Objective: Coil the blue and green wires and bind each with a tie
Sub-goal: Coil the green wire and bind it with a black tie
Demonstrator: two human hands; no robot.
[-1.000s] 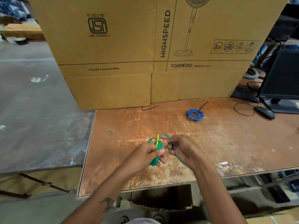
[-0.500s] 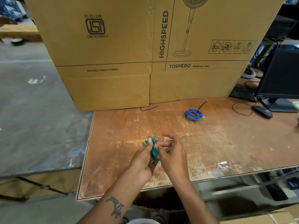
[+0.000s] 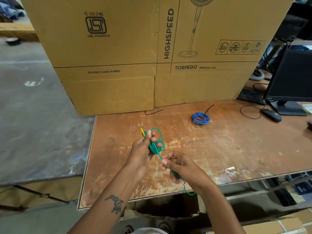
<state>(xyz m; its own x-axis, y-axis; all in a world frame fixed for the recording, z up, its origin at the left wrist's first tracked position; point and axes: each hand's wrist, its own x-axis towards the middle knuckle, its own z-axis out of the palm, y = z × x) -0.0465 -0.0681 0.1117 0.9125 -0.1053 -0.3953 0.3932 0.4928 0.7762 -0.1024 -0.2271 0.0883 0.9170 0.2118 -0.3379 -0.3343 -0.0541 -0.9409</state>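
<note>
Green wire point(image 3: 156, 146), yellow tie point(image 3: 143, 131), blue wire point(image 3: 200, 118), brown boxes point(image 3: 135, 48) (black print), worn orange-brown table point(image 3: 219, 149)

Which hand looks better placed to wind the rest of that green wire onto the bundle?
Probably the right hand: it pinches the loose tail of the green wire, free to loop it round. The left hand grips the coil and the yellow tie.

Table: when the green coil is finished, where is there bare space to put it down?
On the table, the bare patch runs between the blue coil, the mouse and the front edge. Another lies left of the left hand, below the cardboard box. It is crowded at the right rear: keyboard, monitor, cables.
</note>
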